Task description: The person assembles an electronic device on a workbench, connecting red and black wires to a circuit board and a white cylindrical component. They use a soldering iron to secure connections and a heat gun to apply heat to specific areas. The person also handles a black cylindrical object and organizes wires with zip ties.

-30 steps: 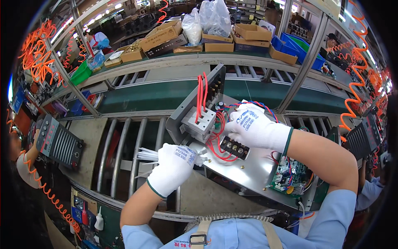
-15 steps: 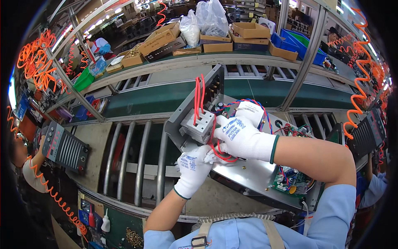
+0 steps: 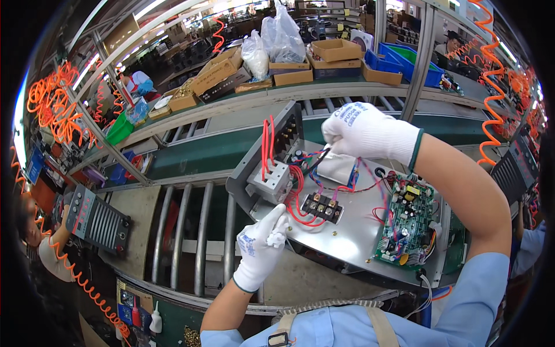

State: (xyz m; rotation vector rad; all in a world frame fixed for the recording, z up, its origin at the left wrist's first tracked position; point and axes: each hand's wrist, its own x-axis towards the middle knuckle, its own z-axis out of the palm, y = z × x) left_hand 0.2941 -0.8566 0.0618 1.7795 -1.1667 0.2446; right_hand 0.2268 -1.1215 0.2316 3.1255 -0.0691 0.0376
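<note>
A metal chassis (image 3: 352, 231) sits on the line in front of me. On its upright panel is a grey circuit breaker (image 3: 270, 182) with red wires (image 3: 267, 144). My left hand (image 3: 260, 248), in a white glove, is just below the breaker; its index finger is stretched out while the others curl round small white pieces (image 3: 277, 236). My right hand (image 3: 370, 133), also gloved, is raised over the far side of the chassis. Its fingers are closed, pinching a thin black strip (image 3: 319, 160) beside the wires. Between the hands lies a black terminal block (image 3: 322, 207) joined to red wires.
A green circuit board (image 3: 406, 222) is on the chassis's right. Steel rollers (image 3: 199, 237) run to the left, near a finished-looking welder-like unit (image 3: 95, 220) by another person. Cardboard boxes (image 3: 335, 51) and blue bins (image 3: 399, 61) stand on the far shelf. Orange coiled hoses (image 3: 491, 75) hang at both sides.
My right hand has lifted away from the breaker wires, up and to the right. My left hand has drawn slightly down and left. The terminal block has come into view.
</note>
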